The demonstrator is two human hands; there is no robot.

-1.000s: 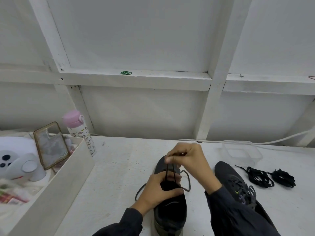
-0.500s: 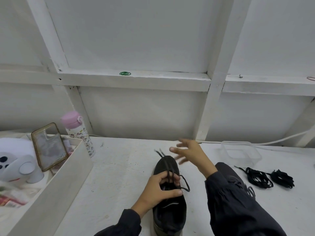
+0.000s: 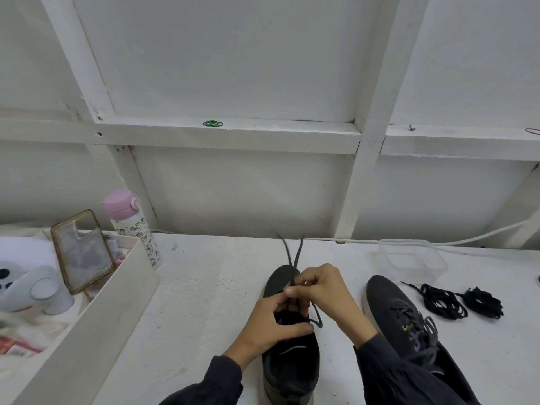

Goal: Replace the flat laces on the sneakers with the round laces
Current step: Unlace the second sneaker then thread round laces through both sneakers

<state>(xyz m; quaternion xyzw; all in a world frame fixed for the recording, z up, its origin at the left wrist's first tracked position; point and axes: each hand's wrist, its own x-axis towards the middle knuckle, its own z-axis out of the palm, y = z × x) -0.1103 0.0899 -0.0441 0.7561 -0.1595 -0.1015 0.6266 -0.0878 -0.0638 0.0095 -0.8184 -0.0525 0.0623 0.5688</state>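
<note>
Both hands (image 3: 271,325) (image 3: 324,290) pinch-tight on lace (image 3: 293,263)

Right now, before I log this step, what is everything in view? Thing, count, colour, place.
centre sneaker: 1, black, table middle
lace: 1, dark, in centre sneaker, ends trailing past its toe
right sneaker: 1, dark grey, laced, right of it
lace bundles: 2, black, right of right sneaker
plastic container: 1, clear, behind right sneaker
cable: 1, white, along back wall
rubber bands: several, green, wall ledge
bottle: 1, white, pink lid, behind box corner
box: 1, white, left
phone case: 1, clear, gold rim, leaning in box
toy-like figure: 1, white, in box
table: 1, white, under the sneakers
left hand: 1, grips centre sneaker
right hand: 1, pinches lace
</note>
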